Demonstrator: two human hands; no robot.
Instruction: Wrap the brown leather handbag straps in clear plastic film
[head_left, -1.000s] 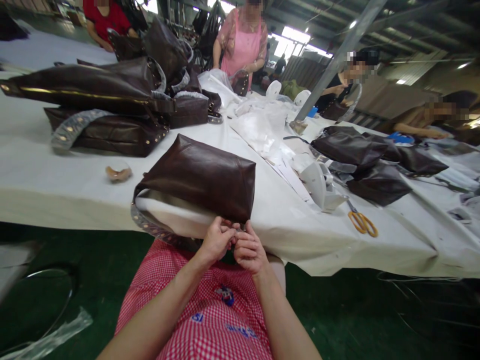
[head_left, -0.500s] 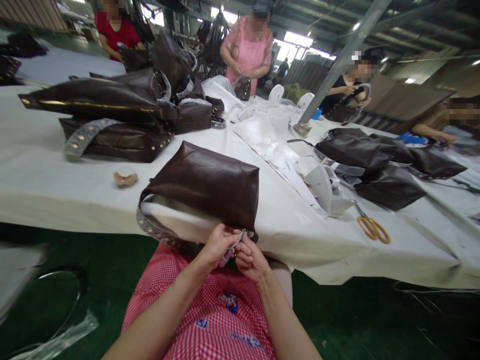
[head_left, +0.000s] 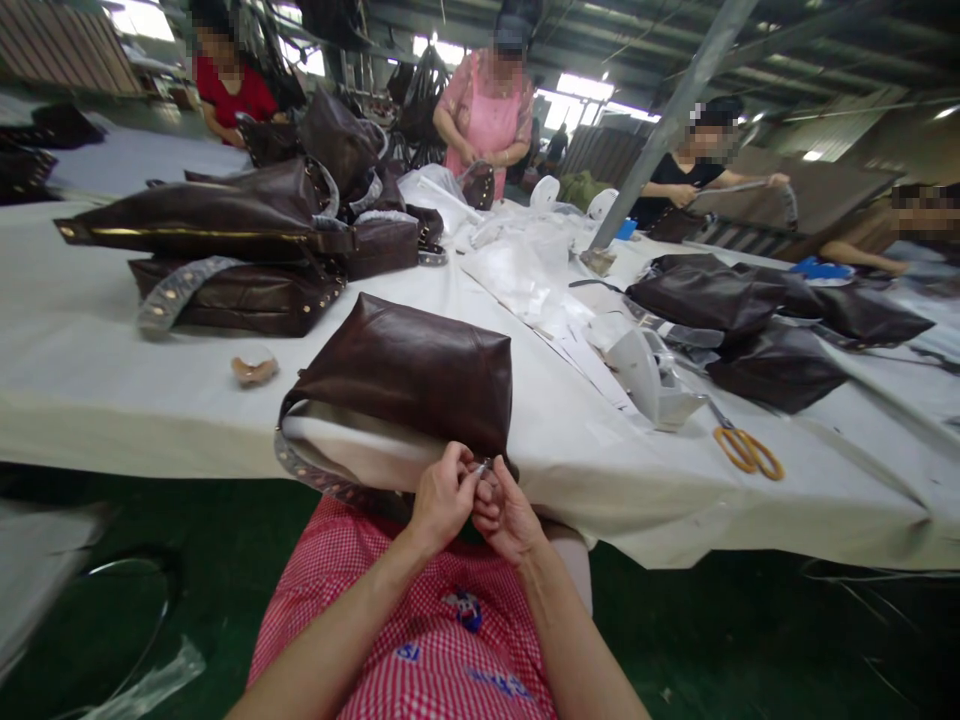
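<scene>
A dark brown leather handbag [head_left: 420,375] lies on its side at the table's front edge. Its studded strap [head_left: 300,465], wrapped in clear plastic, loops from the bag's left end down over the edge and behind my hands. My left hand [head_left: 444,500] is closed in a pinch on a pale bit of plastic wrap at the strap's end. Beside it, touching, my right hand [head_left: 508,512] has thumb and curled fingers around the strap end, where a small metal fitting glints by the bag's lower right corner. Fingers partly hide the strap end.
Brown handbags [head_left: 225,215] are stacked at left, with more bags [head_left: 780,370] at right. Orange-handled scissors [head_left: 750,452] lie near the front edge. A tape scrap [head_left: 254,370], plastic sheets [head_left: 517,265] and a slanted metal post [head_left: 667,130] are around. Several co-workers stand or sit across the table.
My left hand has turned and risen slightly, its fingers now over the metal fitting; less of the plastic wrap shows. At right, a co-worker has stretched a strap out sideways.
</scene>
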